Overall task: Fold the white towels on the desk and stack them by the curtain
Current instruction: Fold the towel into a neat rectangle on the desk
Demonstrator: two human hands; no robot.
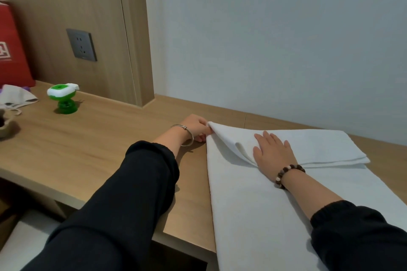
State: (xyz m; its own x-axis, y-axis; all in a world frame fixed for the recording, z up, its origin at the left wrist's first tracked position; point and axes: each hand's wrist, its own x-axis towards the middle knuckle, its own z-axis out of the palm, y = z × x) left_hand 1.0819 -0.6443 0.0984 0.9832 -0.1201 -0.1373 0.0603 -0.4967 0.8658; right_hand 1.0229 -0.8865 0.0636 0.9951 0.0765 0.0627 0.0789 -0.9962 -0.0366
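A white towel [253, 209] lies on the wooden desk [110, 149], hanging over the front edge at the lower right. Its far part is folded back over itself into a flat layer [319, 143]. My left hand [196, 127] pinches the far left corner of that folded layer, lifted slightly off the desk. My right hand [273, 152] presses flat with straight fingers on the folded layer near the crease. No curtain is in view.
A green and white gadget [63, 99] stands at the back left, beside a red bag [13, 48], a crumpled cloth [15, 97] and a small pot [5, 126]. A wall socket [82, 44] sits on the wood panel. A white seat [26, 244] is below the desk.
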